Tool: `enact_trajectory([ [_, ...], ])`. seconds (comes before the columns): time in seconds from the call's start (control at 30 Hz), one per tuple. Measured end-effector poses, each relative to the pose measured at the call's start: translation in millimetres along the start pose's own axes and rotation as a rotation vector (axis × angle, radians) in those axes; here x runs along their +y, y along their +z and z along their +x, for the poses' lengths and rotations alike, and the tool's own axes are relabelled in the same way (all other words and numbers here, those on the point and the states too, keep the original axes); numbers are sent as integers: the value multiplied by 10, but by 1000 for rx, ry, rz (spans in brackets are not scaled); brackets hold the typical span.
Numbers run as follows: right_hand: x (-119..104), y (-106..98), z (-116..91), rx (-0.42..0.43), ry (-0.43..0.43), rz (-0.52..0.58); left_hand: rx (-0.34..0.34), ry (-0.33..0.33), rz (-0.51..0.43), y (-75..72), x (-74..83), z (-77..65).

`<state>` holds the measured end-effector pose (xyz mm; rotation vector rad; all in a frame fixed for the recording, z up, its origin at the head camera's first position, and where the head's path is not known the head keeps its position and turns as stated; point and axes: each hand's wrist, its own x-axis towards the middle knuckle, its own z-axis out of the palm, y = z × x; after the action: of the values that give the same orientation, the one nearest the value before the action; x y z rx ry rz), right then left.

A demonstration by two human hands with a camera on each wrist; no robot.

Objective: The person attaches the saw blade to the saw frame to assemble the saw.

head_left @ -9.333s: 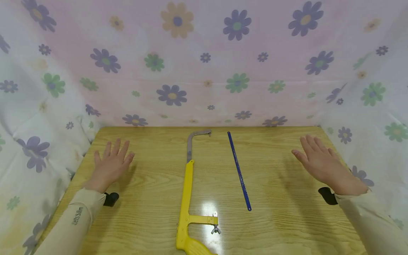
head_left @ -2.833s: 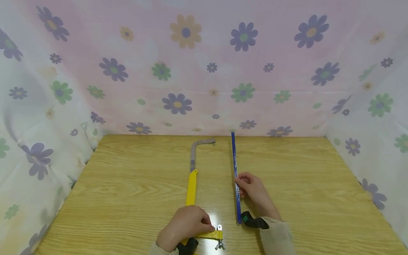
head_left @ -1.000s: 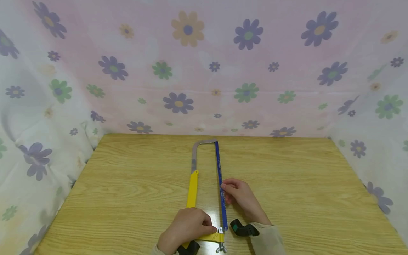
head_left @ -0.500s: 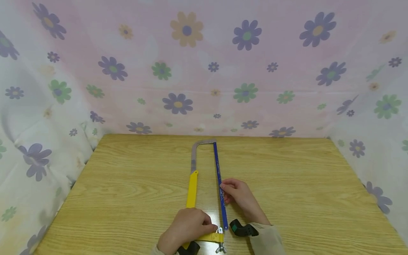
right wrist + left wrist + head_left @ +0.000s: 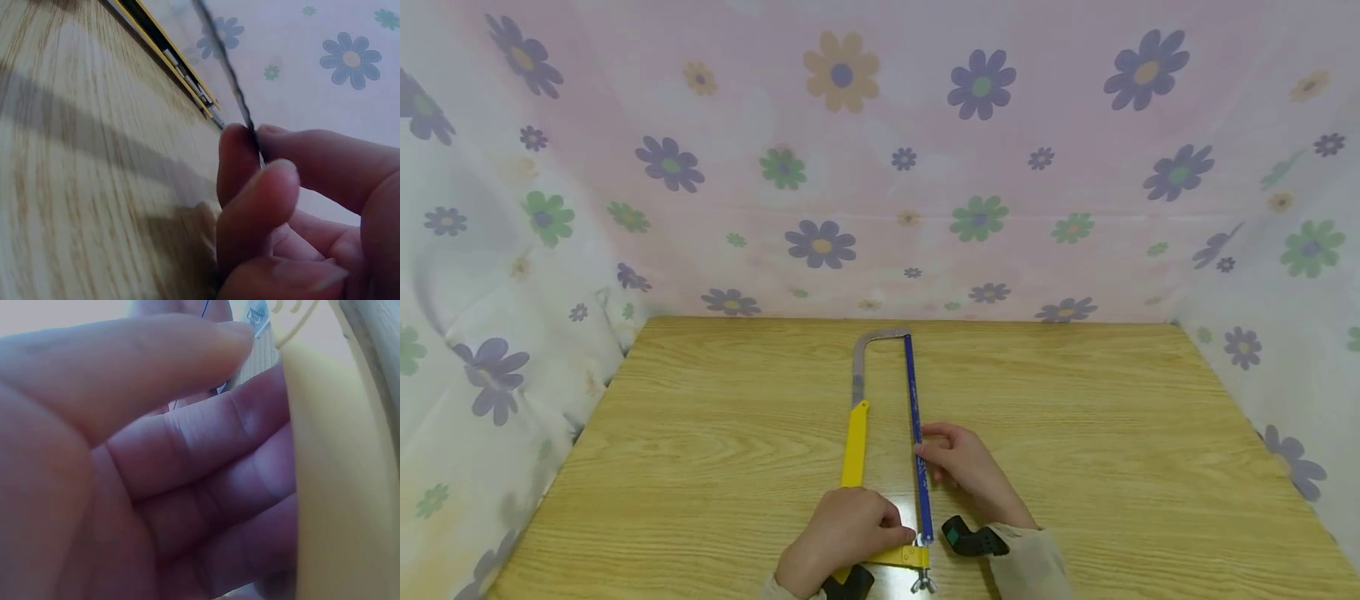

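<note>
A hacksaw frame (image 5: 853,446), yellow with a grey curved front arm, lies on the table. My left hand (image 5: 850,529) grips its yellow part near the crossbar; in the left wrist view the fingers go behind the yellow frame (image 5: 340,456). The left thumb lies by the metal stud above the wing nut (image 5: 924,582). My right hand (image 5: 966,467) pinches a blue hacksaw blade (image 5: 913,383) around its middle. The blade's far end meets the tip of the front arm; its near end is at the stud. Whether either end is hooked on, I cannot tell. The handle is out of view.
The wood-grain table (image 5: 1097,417) ends at a flower-print cloth (image 5: 737,183), which rises behind it and on both sides. Black wrist mounts (image 5: 973,537) sit at both sleeves.
Earlier both hands lay apart, holding nothing. The left has since gripped the frame; the right has picked up the blade and brought it left to the frame. Lately the blade's near end has shifted slightly left.
</note>
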<state>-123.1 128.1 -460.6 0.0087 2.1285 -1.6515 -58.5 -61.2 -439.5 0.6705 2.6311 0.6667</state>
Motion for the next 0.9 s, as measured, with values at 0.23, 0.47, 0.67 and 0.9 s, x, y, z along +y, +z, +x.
enact_trajectory([
  [0.23, 11, -21, -31, -41, -3, -23, -1, 5, 0, 11, 6, 29],
  [0.47, 56, -15, -82, -82, 10, -42, 5, 12, 9, 20, -7, 26],
  [0.67, 58, 7, -155, -119, 7, -60, 1, 18, 1, 22, -16, 16],
  [0.9, 79, 12, -188, -156, -23, -72, 0, 25, -7, -1, -23, 6],
])
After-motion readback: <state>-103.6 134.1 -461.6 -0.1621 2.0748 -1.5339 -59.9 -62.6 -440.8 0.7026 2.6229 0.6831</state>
